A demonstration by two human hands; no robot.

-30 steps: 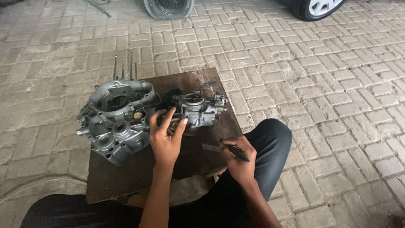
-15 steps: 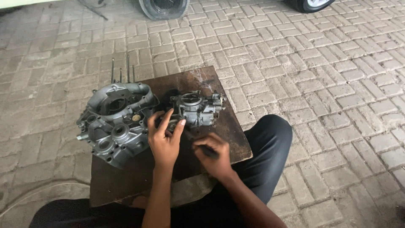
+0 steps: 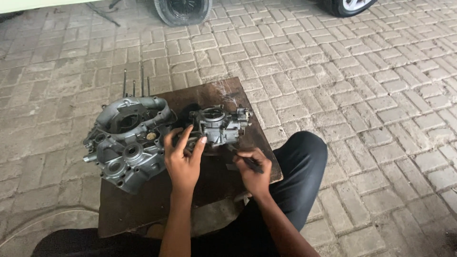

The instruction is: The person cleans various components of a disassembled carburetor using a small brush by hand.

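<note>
The left hand (image 3: 183, 159) rests against the near-left side of a small grey carburettor (image 3: 220, 125), thumb and fingers spread and curled onto its flank, which looks like a steadying hold so the part does not slide on the board. The carburettor stands upright on a dark, stained wooden board (image 3: 238, 93), just ahead of both hands. The right hand (image 3: 253, 167) sits just to the right of and below that grip, its fingers pressed together around a slim dark tool (image 3: 247, 161) whose tip points up toward the carburettor's lower near edge; holding it low and close like a pen seems to suit fine work at that spot. To the left of the gripping hand, almost touching its knuckles, lies a large grey engine casing (image 3: 127, 143) with round bores, and thin metal studs (image 3: 135, 85) rise beyond it. Whether the tool tip touches the carburettor is hard to tell, since the hand covers it. The left palm hides what the fingertips press on. The person's dark trouser leg (image 3: 300, 190) reaches under the board's right corner, and a tyre (image 3: 183, 10) is cut off at the top edge over brick paving (image 3: 371, 95).
</note>
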